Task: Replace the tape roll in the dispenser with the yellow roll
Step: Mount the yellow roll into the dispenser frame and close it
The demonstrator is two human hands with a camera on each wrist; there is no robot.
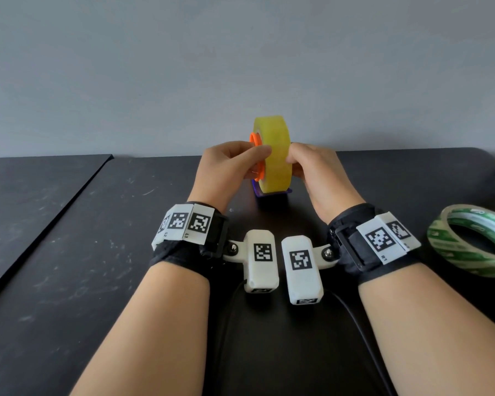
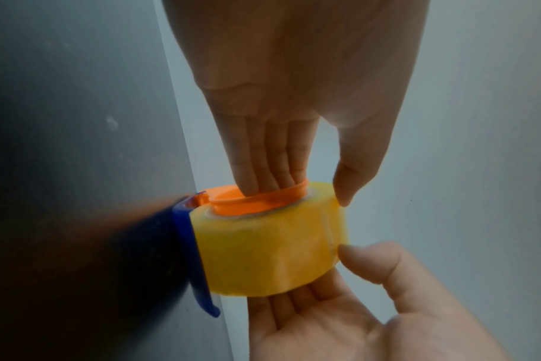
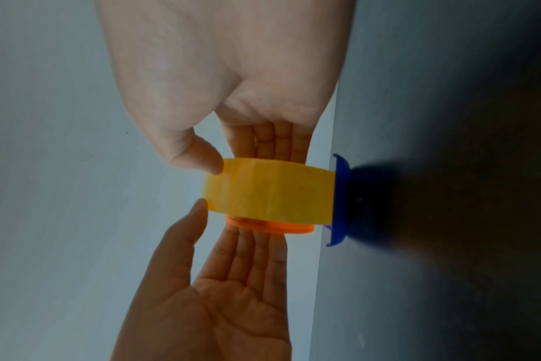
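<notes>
Wrist trackers [image 1: 277, 261] sit nearest, forearms cropped. Blue dispenser [image 1: 272, 197] mostly hidden behind yellow roll [image 1: 273, 155] — upright between both hands, on orange hub [image 1: 256, 144]. Left hand [image 1: 226, 170] presses hub, thumb on roll; right hand [image 1: 317, 172] pinches roll. Green-printed roll [image 1: 472, 240] near right, cropped.

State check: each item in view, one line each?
yellow roll: upright on edge, on orange hub, gripped from both sides
orange hub: inside the roll's core, flange sticking out left
blue dispenser: on table under the roll
green roll: flat on table, untouched
left hand: holds hub side
right hand: holds roll
</notes>
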